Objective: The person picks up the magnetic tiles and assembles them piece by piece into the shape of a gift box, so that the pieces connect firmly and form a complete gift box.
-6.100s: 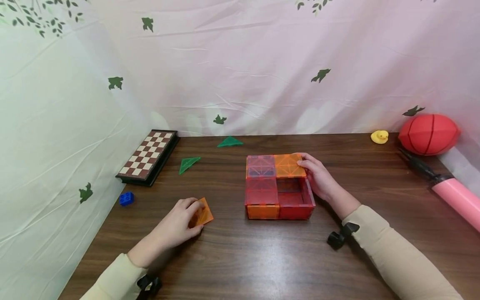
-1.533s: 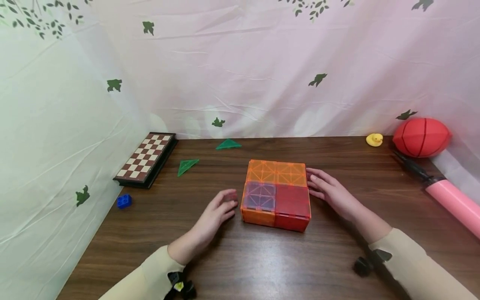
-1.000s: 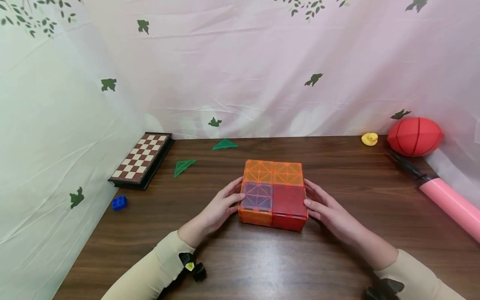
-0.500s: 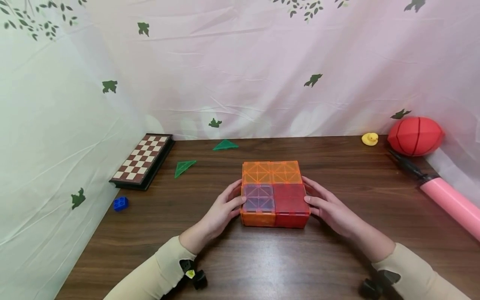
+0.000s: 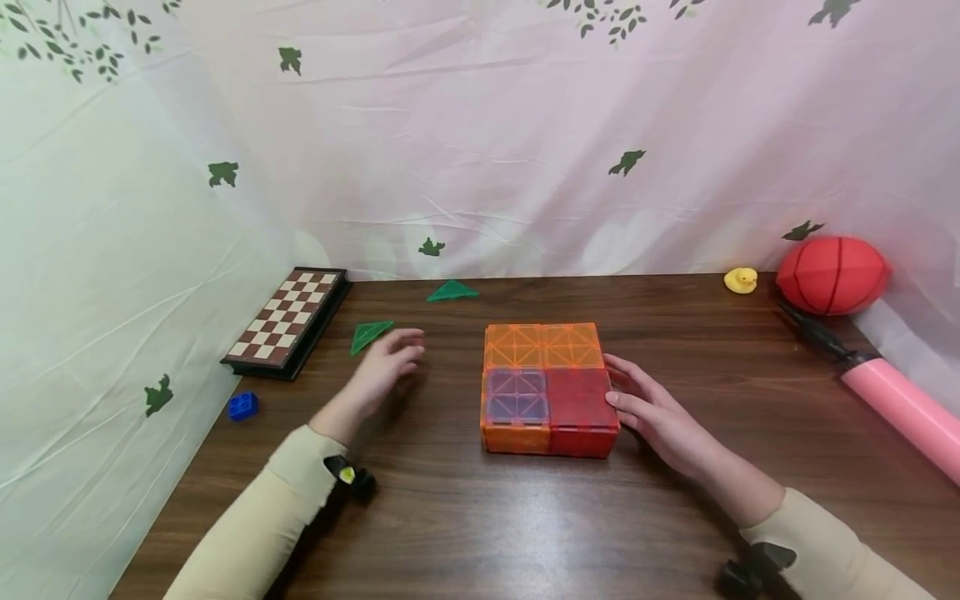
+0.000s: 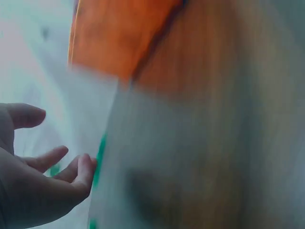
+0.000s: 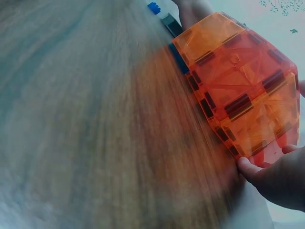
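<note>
A flat box of magnetic tiles [image 5: 550, 387] lies mid-table, its top made of orange, red and clear-purple squares. My right hand [image 5: 647, 407] rests against the box's right side with straight fingers; the right wrist view shows the tile box [image 7: 238, 86] with a fingertip [image 7: 249, 167] on its edge. My left hand [image 5: 386, 360] hovers open to the left of the box, close to a green triangle tile [image 5: 369, 334]. In the blurred left wrist view the left hand [image 6: 43, 167] holds nothing.
A second green triangle [image 5: 451, 291] lies near the back edge. A chessboard [image 5: 288, 320] and a blue brick [image 5: 242, 406] sit at the left. At the right are a yellow duck [image 5: 740, 280], a red ball [image 5: 832, 274] and a pink pump [image 5: 892, 394].
The left hand has let go of the box's left side and moved left and back toward the green triangle. The right hand stays against the box's right side.
</note>
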### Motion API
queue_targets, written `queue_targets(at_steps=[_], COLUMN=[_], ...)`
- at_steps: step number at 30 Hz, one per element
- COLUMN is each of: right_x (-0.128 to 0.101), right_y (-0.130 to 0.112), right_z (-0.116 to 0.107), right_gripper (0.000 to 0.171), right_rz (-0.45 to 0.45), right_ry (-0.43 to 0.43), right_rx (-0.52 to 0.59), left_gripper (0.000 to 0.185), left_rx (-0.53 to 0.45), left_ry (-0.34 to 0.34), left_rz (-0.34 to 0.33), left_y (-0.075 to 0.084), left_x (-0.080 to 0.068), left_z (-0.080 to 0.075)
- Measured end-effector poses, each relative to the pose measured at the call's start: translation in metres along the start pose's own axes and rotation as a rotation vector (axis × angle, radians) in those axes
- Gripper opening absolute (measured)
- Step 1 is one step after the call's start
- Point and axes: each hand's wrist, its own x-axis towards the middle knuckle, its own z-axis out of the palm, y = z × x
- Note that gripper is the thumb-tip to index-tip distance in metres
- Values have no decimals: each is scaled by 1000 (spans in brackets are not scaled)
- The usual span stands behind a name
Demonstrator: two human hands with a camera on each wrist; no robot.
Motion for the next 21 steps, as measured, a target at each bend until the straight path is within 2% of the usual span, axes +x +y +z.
queue_targets(at_steps=[3, 5, 7, 9, 11, 15, 21], right_x=[1, 1, 1, 0, 0, 1, 2], right_y=[0, 0, 0, 0, 1, 1, 1], right_z=[1, 0, 0, 0, 0, 0, 0], right_gripper=[69, 70, 70, 70, 70, 70, 70], right_rz=[-2, -2, 3, 1, -1, -6, 4], right_ry=[2, 3, 7, 7, 5, 0, 9], right_rx=[6, 8, 10, 13, 14, 17, 20], left_gripper=[46, 48, 52, 56, 59, 61, 65], left_rx=[248, 426, 588, 707, 776, 837, 919], left_ry=[140, 201, 233, 233, 215, 193, 192], left_rz=[-22, -37, -59, -69, -89, -108, -74], left_y=[-6, -10, -13, -17, -20, -25, -29], left_x=[19, 31, 41, 49, 53, 55, 58], left_z=[-36, -57, -72, -81, -85, -85, -84])
